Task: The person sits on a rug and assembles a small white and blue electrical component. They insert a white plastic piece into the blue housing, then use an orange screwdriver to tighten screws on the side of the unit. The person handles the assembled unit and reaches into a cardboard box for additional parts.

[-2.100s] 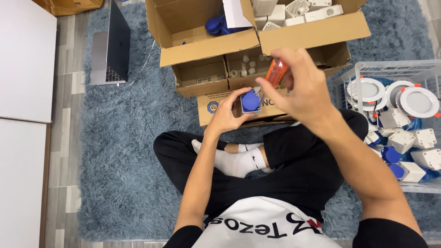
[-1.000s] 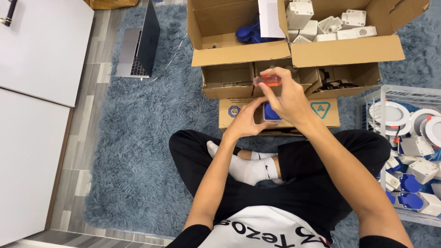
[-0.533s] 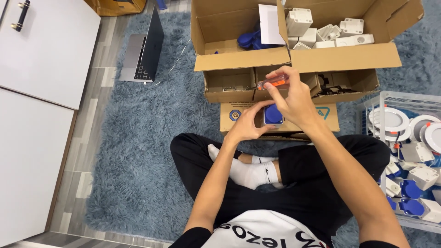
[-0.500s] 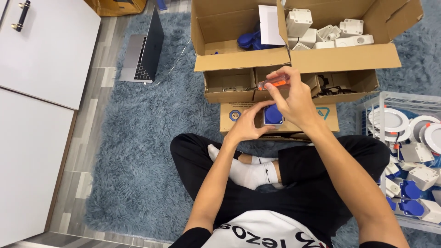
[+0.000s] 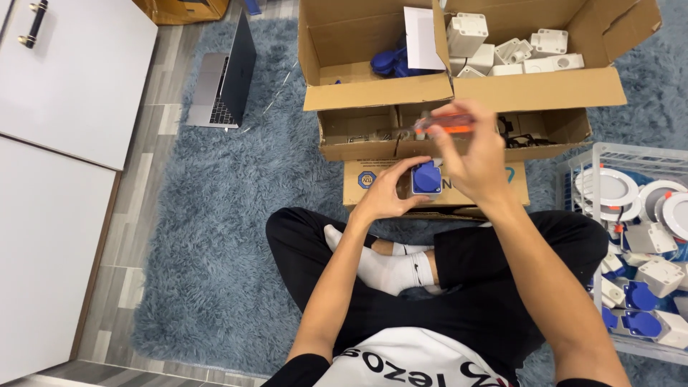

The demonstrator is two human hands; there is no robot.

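I sit cross-legged on a blue shaggy rug. My left hand point(image 5: 387, 193) holds a small blue and white socket part point(image 5: 426, 178) in front of me. Just above it my right hand point(image 5: 474, 161) grips an orange-handled screwdriver point(image 5: 446, 123), lying roughly level and blurred by motion. Both hands are close together over a flat cardboard box point(image 5: 358, 185).
Open cardboard boxes point(image 5: 380, 89) ahead hold blue parts point(image 5: 390, 63) and white plastic housings point(image 5: 502, 50). A white wire basket point(image 5: 573, 172) at right holds round white lamps and blue-white sockets. A laptop point(image 5: 226, 79) stands open on the rug at left, by white cabinets point(image 5: 64, 86).
The view has shifted a little. My right hand with the screwdriver has lifted slightly and turned above the blue part; my left hand keeps holding the part.
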